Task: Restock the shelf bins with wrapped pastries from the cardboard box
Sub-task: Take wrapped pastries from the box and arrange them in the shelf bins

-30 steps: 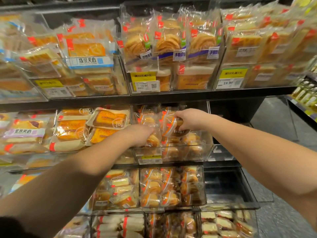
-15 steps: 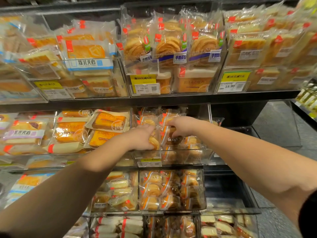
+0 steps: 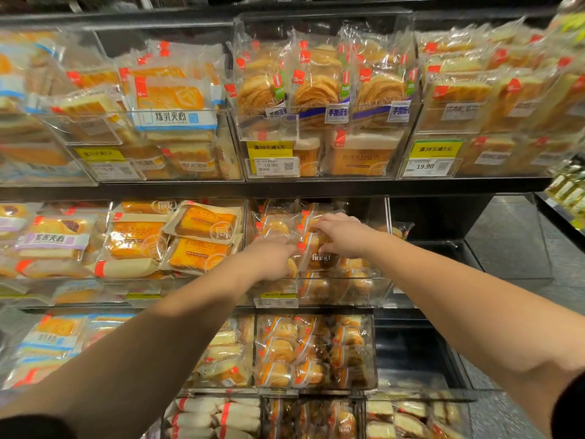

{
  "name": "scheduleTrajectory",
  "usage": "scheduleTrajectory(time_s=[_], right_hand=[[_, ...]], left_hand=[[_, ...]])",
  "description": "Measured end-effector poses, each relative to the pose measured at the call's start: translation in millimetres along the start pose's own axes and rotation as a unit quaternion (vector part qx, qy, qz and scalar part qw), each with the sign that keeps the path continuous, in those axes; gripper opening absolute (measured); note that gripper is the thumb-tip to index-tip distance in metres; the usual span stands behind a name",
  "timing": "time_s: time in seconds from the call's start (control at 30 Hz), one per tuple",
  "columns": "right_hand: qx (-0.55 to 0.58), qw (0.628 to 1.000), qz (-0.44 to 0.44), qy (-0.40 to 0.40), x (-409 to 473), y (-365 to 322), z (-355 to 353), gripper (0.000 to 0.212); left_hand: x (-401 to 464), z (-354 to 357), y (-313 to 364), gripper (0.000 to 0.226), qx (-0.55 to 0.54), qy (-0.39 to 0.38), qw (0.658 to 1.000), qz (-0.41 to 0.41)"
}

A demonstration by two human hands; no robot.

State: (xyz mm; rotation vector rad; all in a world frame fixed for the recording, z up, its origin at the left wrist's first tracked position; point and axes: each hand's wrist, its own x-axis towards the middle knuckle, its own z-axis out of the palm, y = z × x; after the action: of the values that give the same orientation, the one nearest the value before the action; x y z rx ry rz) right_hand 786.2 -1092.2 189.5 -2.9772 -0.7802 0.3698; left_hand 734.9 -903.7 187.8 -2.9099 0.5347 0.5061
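Both my arms reach into a clear plastic bin (image 3: 376, 289) on the middle shelf, which holds several round wrapped pastries. My left hand (image 3: 272, 258) grips a wrapped pastry (image 3: 292, 267) at the bin's left side, fingers curled over it. My right hand (image 3: 343, 236) pinches the top of another wrapped pastry (image 3: 318, 253) with an orange stripe, held upright among the others. The cardboard box is not in view.
Bins of sliced cake and toast packs (image 3: 202, 239) sit to the left. The upper shelf (image 3: 316, 186) carries larger bread packs with yellow price tags (image 3: 272, 158). Right of my bin is a dark empty bin (image 3: 443, 248). More pastry bins (image 3: 313, 353) lie below.
My right hand has shifted slightly left and down onto the upright pastry. The left hand stays on its pastry. The camera has tilted up a little.
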Motion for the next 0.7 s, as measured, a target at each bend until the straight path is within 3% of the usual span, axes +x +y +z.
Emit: scheduleTrajectory(time_s=[0.13, 0.37, 0.5, 0.7], right_hand=[[0.018, 0.999, 0.034, 0.022, -12.1, 0.1, -15.3, 0.069], [0.089, 0.987, 0.082, 0.102, -42.8, -35.7, -49.7, 0.061], [0.138, 0.982, 0.059, 0.116, -62.3, -99.5, -54.8, 0.052], [0.166, 0.986, 0.013, 0.028, -79.2, -244.2, -19.9, 0.044]], left_hand=[[-22.5, -11.1, -9.6, 0.070, -0.068, 0.034, 0.997, -0.013], [-90.5, -16.2, -39.2, 0.042, -0.245, 0.190, 0.950, -0.035], [-153.4, 0.1, -68.5, 0.029, -0.334, 0.244, 0.908, -0.067], [-280.8, 70.1, -137.0, 0.013, -0.387, 0.215, 0.882, -0.161]])
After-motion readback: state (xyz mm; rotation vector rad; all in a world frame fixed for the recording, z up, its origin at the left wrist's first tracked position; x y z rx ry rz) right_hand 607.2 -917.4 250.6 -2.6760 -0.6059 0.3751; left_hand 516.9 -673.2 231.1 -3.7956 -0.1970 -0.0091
